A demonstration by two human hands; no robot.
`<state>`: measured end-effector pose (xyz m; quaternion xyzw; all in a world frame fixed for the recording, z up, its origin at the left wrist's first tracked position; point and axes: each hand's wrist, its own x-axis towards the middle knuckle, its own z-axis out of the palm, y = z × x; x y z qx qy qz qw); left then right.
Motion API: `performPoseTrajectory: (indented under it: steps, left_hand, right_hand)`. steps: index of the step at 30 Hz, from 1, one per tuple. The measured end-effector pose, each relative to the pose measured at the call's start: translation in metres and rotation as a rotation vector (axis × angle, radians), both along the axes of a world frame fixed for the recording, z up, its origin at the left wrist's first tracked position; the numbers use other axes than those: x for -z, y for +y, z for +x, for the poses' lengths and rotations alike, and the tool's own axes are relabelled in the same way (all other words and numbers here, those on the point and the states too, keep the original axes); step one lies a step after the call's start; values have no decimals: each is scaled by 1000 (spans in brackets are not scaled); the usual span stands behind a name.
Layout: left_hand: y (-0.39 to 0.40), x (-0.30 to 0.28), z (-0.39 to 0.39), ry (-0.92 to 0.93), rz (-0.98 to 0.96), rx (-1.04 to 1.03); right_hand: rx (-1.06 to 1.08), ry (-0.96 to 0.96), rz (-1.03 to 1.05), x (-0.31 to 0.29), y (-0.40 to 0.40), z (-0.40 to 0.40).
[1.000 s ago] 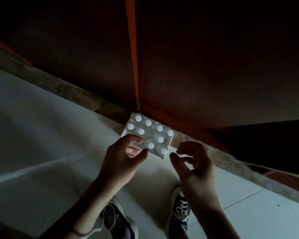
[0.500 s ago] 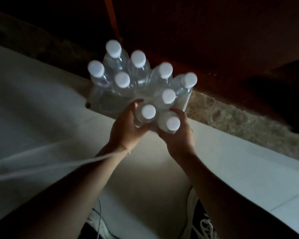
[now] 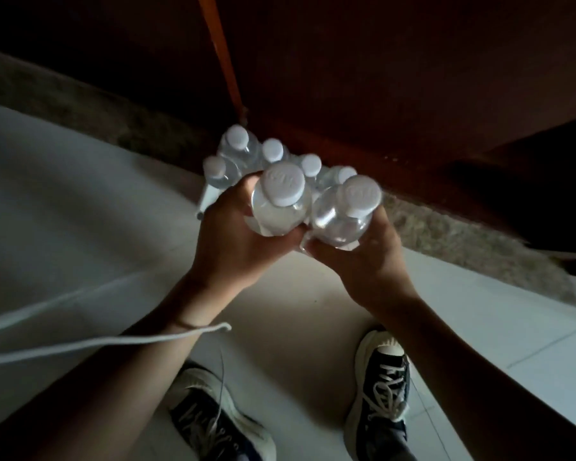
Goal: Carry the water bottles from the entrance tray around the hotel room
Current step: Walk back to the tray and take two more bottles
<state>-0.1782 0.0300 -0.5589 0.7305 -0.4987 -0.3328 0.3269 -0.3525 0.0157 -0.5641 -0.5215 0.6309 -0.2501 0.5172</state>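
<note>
Two water bottles were up off the tray, one in each hand, their white caps pointing at the camera. The left bottle [image 3: 278,207] sat in the left hand [image 3: 236,241], whose fingers and thumb were curled round its clear body below the shoulder. The right bottle [image 3: 341,221] was gripped the same way by the right hand [image 3: 363,257], fingers wrapped under and around it. The two bottles were touching side by side, and the hands met at the thumbs beneath them.

Just behind the held pair stood the remaining bottles [image 3: 243,154] — a tight cluster with white caps, upright in the tray [image 3: 207,197], of which only a pale corner and edge showed below the left hand. How many bottles were still in it could not be counted exactly, since the held pair hid part of the cluster.

The tray rested on the pale tiled floor [image 3: 80,194], close to a speckled stone threshold [image 3: 446,237] and the dark reddish wooden door [image 3: 379,78] beyond it. A white cord [image 3: 113,342] crossed the left forearm. Lower down, two dark lace-up sneakers — the left shoe [image 3: 213,417] and the right shoe [image 3: 379,394] — stood on the tiles.
</note>
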Motion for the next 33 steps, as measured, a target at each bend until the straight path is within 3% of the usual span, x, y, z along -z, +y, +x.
performPoseTrajectory:
  steps: [3, 7, 14, 21, 27, 33]
  left_hand:
    - [-18, -106, 13, 22, -54, 32]
    - [-37, -264, 33, -8, -139, 45]
    - [-66, -533, 58, 395, -340, 36]
    - [-58, -773, 54, 419, -528, -39]
    - [-30, -906, 29, 458, -739, -36]
    - [-11, -973, 31, 511, -826, 80]
  right_hand:
    - [-29, -86, -39, -96, -25, 10]
    - [-34, -350, -65, -242, -56, 38]
    - [-111, -724, -205, -526, -97, 77]
    - [-208, -737, -341, -786, -93, 80]
    - [-254, -719, -491, -921, -61, 61]
    - [-248, -690, -604, -989, -33, 56]
